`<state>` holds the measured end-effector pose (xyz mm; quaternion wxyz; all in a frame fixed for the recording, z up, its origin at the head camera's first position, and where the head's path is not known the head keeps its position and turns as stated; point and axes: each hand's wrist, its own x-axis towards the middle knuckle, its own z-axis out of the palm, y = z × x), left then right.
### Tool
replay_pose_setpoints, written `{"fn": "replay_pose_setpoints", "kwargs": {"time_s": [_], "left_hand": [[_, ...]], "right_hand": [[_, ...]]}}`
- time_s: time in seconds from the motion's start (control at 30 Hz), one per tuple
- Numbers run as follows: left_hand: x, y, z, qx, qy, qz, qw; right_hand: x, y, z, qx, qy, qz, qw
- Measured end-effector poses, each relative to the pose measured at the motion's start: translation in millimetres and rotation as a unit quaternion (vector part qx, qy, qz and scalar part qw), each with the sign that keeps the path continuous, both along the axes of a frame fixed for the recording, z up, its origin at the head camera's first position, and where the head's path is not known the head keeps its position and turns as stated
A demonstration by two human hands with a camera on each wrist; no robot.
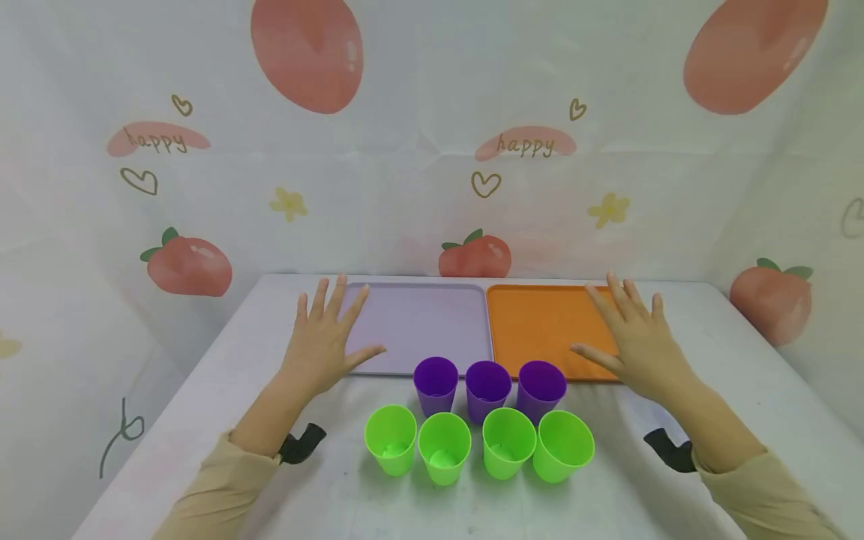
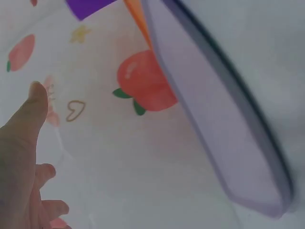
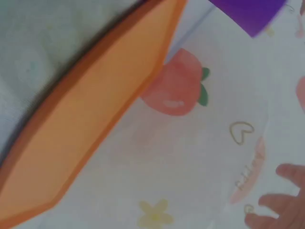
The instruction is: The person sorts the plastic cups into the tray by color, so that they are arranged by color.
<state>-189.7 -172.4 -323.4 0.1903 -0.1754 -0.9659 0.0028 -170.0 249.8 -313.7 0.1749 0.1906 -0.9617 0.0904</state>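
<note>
My left hand [image 1: 319, 341] is held with fingers spread near the left side of a pale purple tray [image 1: 418, 326], holding nothing. Fingers also spread, my right hand [image 1: 637, 341] is over the right part of an orange tray [image 1: 533, 330] and grips nothing. Between and in front of the hands stand three purple cups [image 1: 487, 390] in a row. Nearer to me is a row of several green cups [image 1: 444, 448], upright with open tops. In the left wrist view, the thumb [image 2: 31, 112] shows beside the tilted-looking purple tray [image 2: 205, 109]; the right wrist view shows fingertips and the orange tray [image 3: 90, 105].
The two trays lie side by side at the back of a white table [image 1: 324, 495]. Behind them hangs a white curtain [image 1: 405, 202] printed with peaches, hearts and flowers. A black strap [image 1: 302, 444] is at the left wrist, another black strap [image 1: 670, 450] at the right.
</note>
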Motion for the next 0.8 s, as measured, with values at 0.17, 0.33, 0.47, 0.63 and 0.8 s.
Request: {"fn": "replay_pose_setpoints", "kwargs": {"time_s": [0.17, 0.33, 0.47, 0.63, 0.8], "left_hand": [[3.9, -7.7, 13.4, 0.028, -0.009, -0.005, 0.9995], [2.2, -17.9, 14.3, 0.089, -0.051, -0.006, 0.9947], [-0.9, -26.0, 5.9, 0.129, -0.073, -0.012, 0.9888], [-3.6, -33.8, -5.8, 0.162, -0.11, -0.002, 0.9806], [-11.2, -41.5, -18.6, 0.189, -0.16, 0.006, 0.9688]], "right_hand": [[12.2, 5.6, 12.2, -0.089, -0.057, 0.066, 0.9922], [19.6, 11.3, 13.0, -0.129, -0.089, 0.147, 0.9766], [19.8, 15.5, 7.5, -0.154, -0.114, 0.229, 0.9544], [18.3, 18.2, -0.9, -0.189, -0.177, 0.299, 0.9185], [16.9, 17.2, -7.4, -0.196, -0.215, 0.348, 0.891]]}}
